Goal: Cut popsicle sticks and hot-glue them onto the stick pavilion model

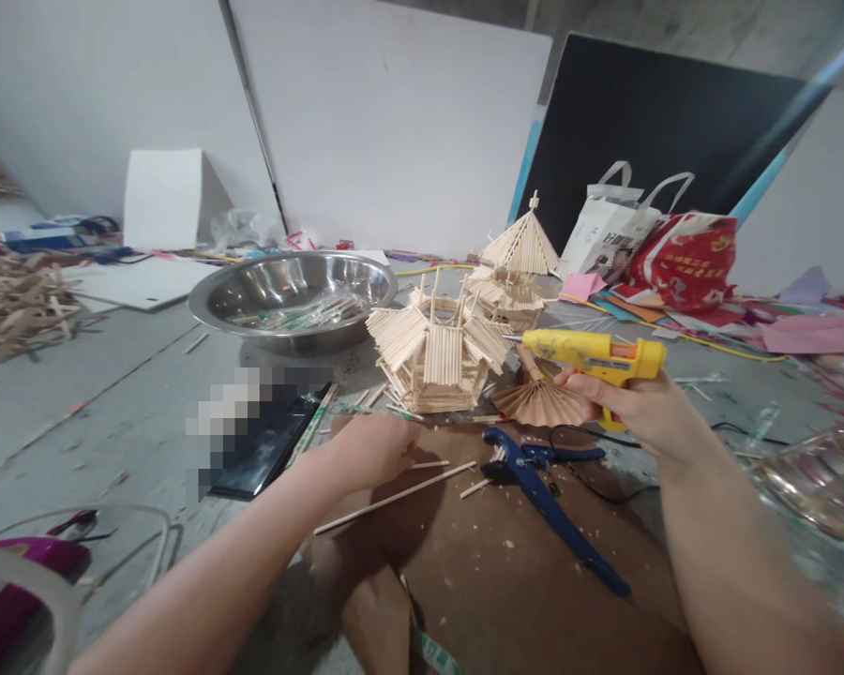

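My right hand [629,398] grips a yellow hot glue gun [580,349], its nozzle pointing left toward a small pavilion model [444,356] built of thin wooden sticks. Just in front of the model is my left hand [376,448], fingers curled together low over the brown board [492,581]. What those fingers pinch is hidden. A short stick [430,465] shows beside them; whether it is held I cannot tell. A longer wooden stick [398,497] lies below that hand. Between my hands rests a blue-handled cutter [552,511]. A pleated brown paper fan [540,401] sits under the glue gun.
Left of the model stands a steel basin [215,314] with plastic-wrapped sticks inside. A black tablet-like slab [263,459] lies before it. Behind is a second stick pavilion [521,248]. Bags [689,258] and coloured paper lie back right, a stick pile [14,305] far left.
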{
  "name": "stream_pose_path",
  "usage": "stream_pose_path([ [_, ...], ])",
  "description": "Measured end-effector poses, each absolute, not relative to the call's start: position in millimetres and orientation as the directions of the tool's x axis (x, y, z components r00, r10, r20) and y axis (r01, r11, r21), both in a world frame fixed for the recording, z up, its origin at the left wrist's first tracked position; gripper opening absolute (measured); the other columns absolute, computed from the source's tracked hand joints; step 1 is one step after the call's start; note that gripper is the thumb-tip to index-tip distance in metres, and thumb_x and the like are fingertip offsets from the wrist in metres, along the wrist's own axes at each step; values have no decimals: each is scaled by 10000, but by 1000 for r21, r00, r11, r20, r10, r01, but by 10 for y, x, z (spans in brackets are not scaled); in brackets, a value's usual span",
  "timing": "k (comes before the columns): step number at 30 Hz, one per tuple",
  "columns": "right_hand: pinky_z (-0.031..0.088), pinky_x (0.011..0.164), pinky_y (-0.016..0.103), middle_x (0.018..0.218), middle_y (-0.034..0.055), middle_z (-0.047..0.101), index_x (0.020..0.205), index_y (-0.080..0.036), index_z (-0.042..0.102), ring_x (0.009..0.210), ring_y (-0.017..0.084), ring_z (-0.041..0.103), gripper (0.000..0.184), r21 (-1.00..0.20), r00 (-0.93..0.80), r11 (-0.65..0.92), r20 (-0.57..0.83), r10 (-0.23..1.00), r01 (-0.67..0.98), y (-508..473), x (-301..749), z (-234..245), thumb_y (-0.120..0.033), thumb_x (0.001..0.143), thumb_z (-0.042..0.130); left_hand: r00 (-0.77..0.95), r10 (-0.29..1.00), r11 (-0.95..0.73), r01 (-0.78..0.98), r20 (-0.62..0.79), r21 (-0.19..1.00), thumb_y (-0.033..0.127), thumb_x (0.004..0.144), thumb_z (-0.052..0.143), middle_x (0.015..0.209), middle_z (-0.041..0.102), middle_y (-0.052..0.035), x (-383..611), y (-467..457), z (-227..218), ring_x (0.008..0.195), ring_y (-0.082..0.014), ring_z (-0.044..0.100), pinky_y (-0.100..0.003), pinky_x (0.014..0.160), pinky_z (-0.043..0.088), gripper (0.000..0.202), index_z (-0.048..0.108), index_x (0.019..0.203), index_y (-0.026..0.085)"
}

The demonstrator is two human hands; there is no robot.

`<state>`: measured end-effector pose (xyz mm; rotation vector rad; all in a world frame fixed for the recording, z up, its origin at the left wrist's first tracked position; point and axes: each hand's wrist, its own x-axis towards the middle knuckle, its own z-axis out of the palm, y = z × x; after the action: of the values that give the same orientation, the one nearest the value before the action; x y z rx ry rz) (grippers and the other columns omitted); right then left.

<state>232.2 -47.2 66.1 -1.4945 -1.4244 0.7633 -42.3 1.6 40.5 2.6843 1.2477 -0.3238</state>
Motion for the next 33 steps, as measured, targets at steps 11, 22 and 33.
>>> stream_pose_path([
  [11, 387, 423, 262, 550, -2, 559, 755, -206, 615, 439, 116, 480, 271, -902, 157, 67, 147, 977, 426, -466, 2308, 656, -439, 619, 635, 557, 792, -565, 824, -249, 45, 189, 689, 456, 746, 640, -118, -469, 122, 114, 695, -206, 581, -305, 629, 421, 189, 641, 696, 149],
  [22, 388, 434, 268, 566, 1, 571, 769, -205, 623, 444, 121, 482, 252, -895, 142, 88, 165, 976, 437, -458, 2336, 633, -417, 632, 633, 633, 720, -661, 750, -285, -2, 171, 652, 444, 746, 651, -127, -437, 66, 198, 695, -239, 595, -311, 585, 431, 226, 659, 717, 138],
  [33, 416, 450, 268, 639, 7, 611, 808, -217, 609, 463, 125, 504, 262, -891, 146, 90, 172, 974, 446, -445, 2360, 601, -411, 633, 634, 660, 708, -675, 737, -250, 35, 199, 658, 434, 749, 655, -98, -391, -24, 220, 723, -214, 598, -296, 635, 433, 232, 649, 742, 176],
])
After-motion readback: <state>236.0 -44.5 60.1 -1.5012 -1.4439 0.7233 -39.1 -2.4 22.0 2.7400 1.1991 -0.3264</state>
